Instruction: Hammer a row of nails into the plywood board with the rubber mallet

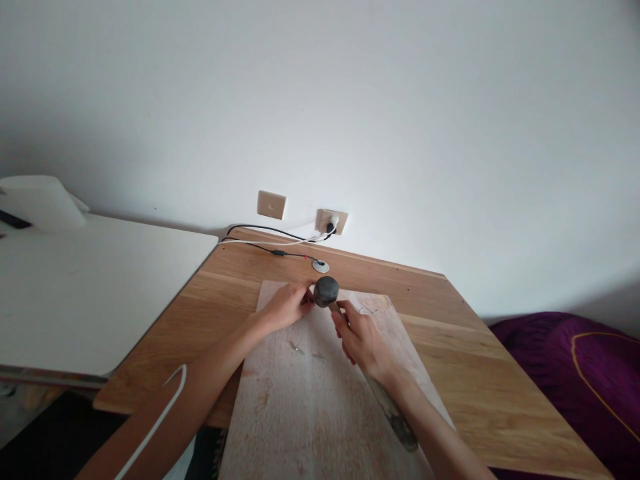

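Observation:
A pale worn plank lies lengthwise on a wooden table. My right hand is closed round the handle of a hammer whose dark round head hovers near the plank's far end. My left hand rests on the plank just left of the hammer head, fingers pinched together at something too small to make out. Two small nails lie loose on the plank between my hands.
A white table adjoins on the left. Black and white cables run from a wall socket across the table's far edge, near a round grommet. A purple cushion sits at the right.

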Tool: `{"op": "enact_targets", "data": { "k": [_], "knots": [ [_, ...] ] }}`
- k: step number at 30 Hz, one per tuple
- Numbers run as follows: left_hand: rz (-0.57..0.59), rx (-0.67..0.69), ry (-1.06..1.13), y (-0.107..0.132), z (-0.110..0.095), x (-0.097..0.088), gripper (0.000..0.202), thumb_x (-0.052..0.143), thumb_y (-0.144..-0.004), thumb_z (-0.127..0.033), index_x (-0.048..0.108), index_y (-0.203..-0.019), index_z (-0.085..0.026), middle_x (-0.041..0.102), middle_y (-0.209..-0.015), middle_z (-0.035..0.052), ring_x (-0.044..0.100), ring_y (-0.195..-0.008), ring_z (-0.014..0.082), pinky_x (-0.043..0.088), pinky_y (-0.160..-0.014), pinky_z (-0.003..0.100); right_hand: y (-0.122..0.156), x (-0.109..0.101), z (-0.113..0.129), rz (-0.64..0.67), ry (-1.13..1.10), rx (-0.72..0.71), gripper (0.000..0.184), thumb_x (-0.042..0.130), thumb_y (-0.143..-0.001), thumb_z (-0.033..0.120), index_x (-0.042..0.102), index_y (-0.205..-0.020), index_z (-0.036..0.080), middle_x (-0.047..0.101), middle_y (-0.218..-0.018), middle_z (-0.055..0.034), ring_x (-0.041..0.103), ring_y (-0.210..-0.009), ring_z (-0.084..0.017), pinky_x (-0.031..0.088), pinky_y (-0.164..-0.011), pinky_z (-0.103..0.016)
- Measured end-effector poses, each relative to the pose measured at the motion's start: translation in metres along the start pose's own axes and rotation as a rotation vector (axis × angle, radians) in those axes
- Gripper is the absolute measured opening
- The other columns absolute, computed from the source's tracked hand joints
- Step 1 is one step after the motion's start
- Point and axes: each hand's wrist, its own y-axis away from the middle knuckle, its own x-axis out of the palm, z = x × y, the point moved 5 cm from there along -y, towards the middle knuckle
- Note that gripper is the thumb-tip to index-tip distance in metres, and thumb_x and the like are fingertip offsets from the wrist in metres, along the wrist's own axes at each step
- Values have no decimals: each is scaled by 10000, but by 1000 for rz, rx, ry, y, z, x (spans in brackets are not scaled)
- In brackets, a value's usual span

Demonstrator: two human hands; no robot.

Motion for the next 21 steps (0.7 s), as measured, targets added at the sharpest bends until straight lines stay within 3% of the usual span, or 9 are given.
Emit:
{"op": "enact_targets", "data": {
  "k": [8, 21],
  "knots": [
    [6, 20, -6, 0, 0, 1, 480, 632, -843, -46, 599, -1302, -184, 780, -939, 43, 734, -868, 208, 528, -802, 289, 0, 0, -2, -50, 58, -8, 253, 363, -1054, 382, 542, -1128, 220, 610, -710, 10, 533, -412, -126, 374, -421, -246],
    [0, 0, -32, 0, -5, -2, 342, 659, -831, -46, 669, -1145, -183, 778, -925, 48, 740, -870, 212, 532, -788, 271, 2, 3, 0, -42, 59, -12, 251, 375, -1061, 388, 554, -1121, 223, 670, -781, -25, 543, -411, -127, 373, -419, -254]
  ]
}}
